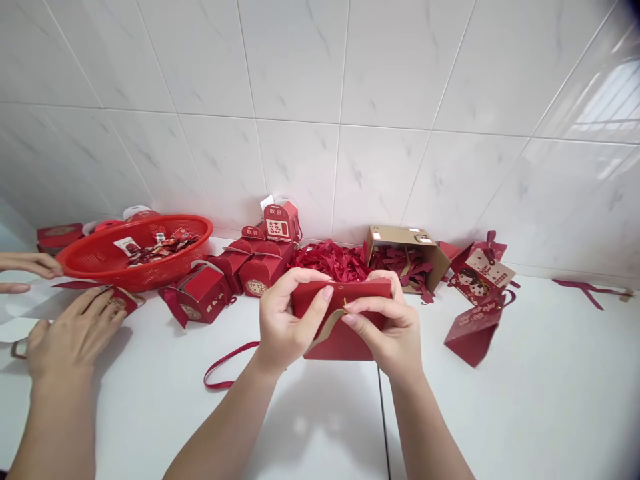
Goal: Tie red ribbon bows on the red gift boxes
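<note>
My left hand (290, 317) grips a red paper gift box (340, 345) from the left side, its thumb lying across the upper panel. With thumb and forefinger pinched together, my right hand (387, 327) holds a tan-edged flap of the same box near a small yellowish bit that is too small to name. The box is raised above the white table, and its inside is hidden from me. A dark red ribbon loop (220, 373) extends out to the left beside my left wrist.
Left, another person's hand (75, 327) rests on a red box by a red plastic basket (135, 277) of wrapped sweets. Finished red boxes (265, 267), a ribbon heap (333, 261) and a cardboard box (400, 237) of ribbons line the tiled wall. Two printed red boxes (475, 327) stand right.
</note>
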Tool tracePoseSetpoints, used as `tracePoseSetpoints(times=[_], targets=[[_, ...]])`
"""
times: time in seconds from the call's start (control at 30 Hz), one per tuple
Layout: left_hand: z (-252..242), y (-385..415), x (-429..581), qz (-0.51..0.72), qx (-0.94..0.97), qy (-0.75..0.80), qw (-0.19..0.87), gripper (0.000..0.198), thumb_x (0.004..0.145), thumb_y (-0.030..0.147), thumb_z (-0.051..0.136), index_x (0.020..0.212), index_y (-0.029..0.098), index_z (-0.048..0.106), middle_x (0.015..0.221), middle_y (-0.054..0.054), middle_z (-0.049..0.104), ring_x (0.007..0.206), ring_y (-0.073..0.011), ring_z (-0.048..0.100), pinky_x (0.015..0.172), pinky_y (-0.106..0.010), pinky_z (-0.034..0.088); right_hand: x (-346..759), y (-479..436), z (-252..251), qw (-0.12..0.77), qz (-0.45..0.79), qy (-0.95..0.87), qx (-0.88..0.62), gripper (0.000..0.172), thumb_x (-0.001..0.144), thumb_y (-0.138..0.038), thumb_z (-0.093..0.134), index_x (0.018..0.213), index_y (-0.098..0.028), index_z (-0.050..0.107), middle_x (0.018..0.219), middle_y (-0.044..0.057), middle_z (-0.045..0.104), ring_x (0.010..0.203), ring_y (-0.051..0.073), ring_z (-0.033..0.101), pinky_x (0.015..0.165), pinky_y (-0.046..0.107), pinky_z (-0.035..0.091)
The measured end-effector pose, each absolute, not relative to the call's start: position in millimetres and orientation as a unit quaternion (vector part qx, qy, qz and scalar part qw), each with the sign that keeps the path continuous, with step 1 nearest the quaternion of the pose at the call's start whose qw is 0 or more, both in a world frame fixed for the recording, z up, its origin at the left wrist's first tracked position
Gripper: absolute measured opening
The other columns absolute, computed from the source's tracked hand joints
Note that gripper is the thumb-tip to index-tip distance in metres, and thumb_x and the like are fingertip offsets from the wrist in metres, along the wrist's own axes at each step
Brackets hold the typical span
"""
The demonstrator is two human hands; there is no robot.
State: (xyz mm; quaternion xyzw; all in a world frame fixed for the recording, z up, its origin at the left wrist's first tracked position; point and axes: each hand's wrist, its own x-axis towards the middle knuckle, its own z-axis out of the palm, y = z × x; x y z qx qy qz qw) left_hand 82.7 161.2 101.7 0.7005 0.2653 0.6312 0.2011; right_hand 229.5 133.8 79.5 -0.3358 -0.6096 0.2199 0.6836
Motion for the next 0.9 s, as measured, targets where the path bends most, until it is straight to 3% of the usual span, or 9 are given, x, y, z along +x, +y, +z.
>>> tracePoseSetpoints(times=[0.1, 0.2, 0.37, 0.6, 0.9], targets=[[102.4, 158.7, 82.0, 0.647, 0.671, 0.294, 0.211, 0.022, 0.078, 0.013, 0.067, 0.098, 0.02, 0.059, 0.081, 0.001, 0.067, 0.074, -0.0117, 0.064, 0.066, -0.02, 0.054, 229.3, 133.6, 79.6, 0.689, 0.204, -0.6, -0.352, 0.012, 0.072, -0.021, 0.077, 0.074, -0.032, 0.074, 0.115, 0.002, 0.054, 0.114, 0.023, 0.049, 0.093, 0.039, 0.044], [103.8, 157.4, 81.4, 0.644, 0.665, 0.31, 0.219, 0.016, 0.079, 0.013, 0.067, 0.091, 0.019, 0.059, 0.076, 0.003, 0.066, 0.066, -0.0091, 0.064, 0.06, -0.016, 0.053, 229.8, 131.8, 81.3, 0.676, 0.231, -0.609, -0.344, 0.011, 0.073, -0.02, 0.075, 0.075, -0.031, 0.073, 0.129, 0.001, 0.048, 0.12, 0.024, 0.047, 0.097, 0.041, 0.042], [105.3, 155.2, 82.1, 0.63, 0.68, 0.312, 0.208, 0.01, 0.081, 0.013, 0.064, 0.086, 0.02, 0.059, 0.073, 0.004, 0.067, 0.061, -0.0079, 0.063, 0.058, -0.015, 0.053, 231.2, 128.7, 84.3, 0.674, 0.244, -0.608, -0.341, 0.014, 0.076, -0.018, 0.073, 0.08, -0.031, 0.073, 0.125, 0.001, 0.053, 0.119, 0.024, 0.051, 0.096, 0.04, 0.044], [105.2, 151.6, 83.1, 0.617, 0.722, 0.297, 0.097, 0.01, 0.079, 0.012, 0.065, 0.085, 0.02, 0.062, 0.076, 0.002, 0.069, 0.066, -0.0105, 0.064, 0.064, -0.02, 0.052, 231.2, 131.3, 80.9, 0.679, 0.235, -0.606, -0.342, 0.016, 0.077, -0.016, 0.072, 0.081, -0.032, 0.073, 0.12, 0.0, 0.055, 0.102, 0.019, 0.059, 0.093, 0.039, 0.047], [104.3, 150.1, 81.7, 0.617, 0.726, 0.292, 0.081, 0.01, 0.08, 0.013, 0.064, 0.086, 0.02, 0.061, 0.076, 0.002, 0.068, 0.066, -0.0112, 0.064, 0.064, -0.022, 0.052, 230.0, 129.5, 81.0, 0.684, 0.217, -0.604, -0.348, 0.012, 0.076, -0.019, 0.073, 0.081, -0.031, 0.073, 0.116, 0.002, 0.057, 0.105, 0.021, 0.059, 0.092, 0.041, 0.049]])
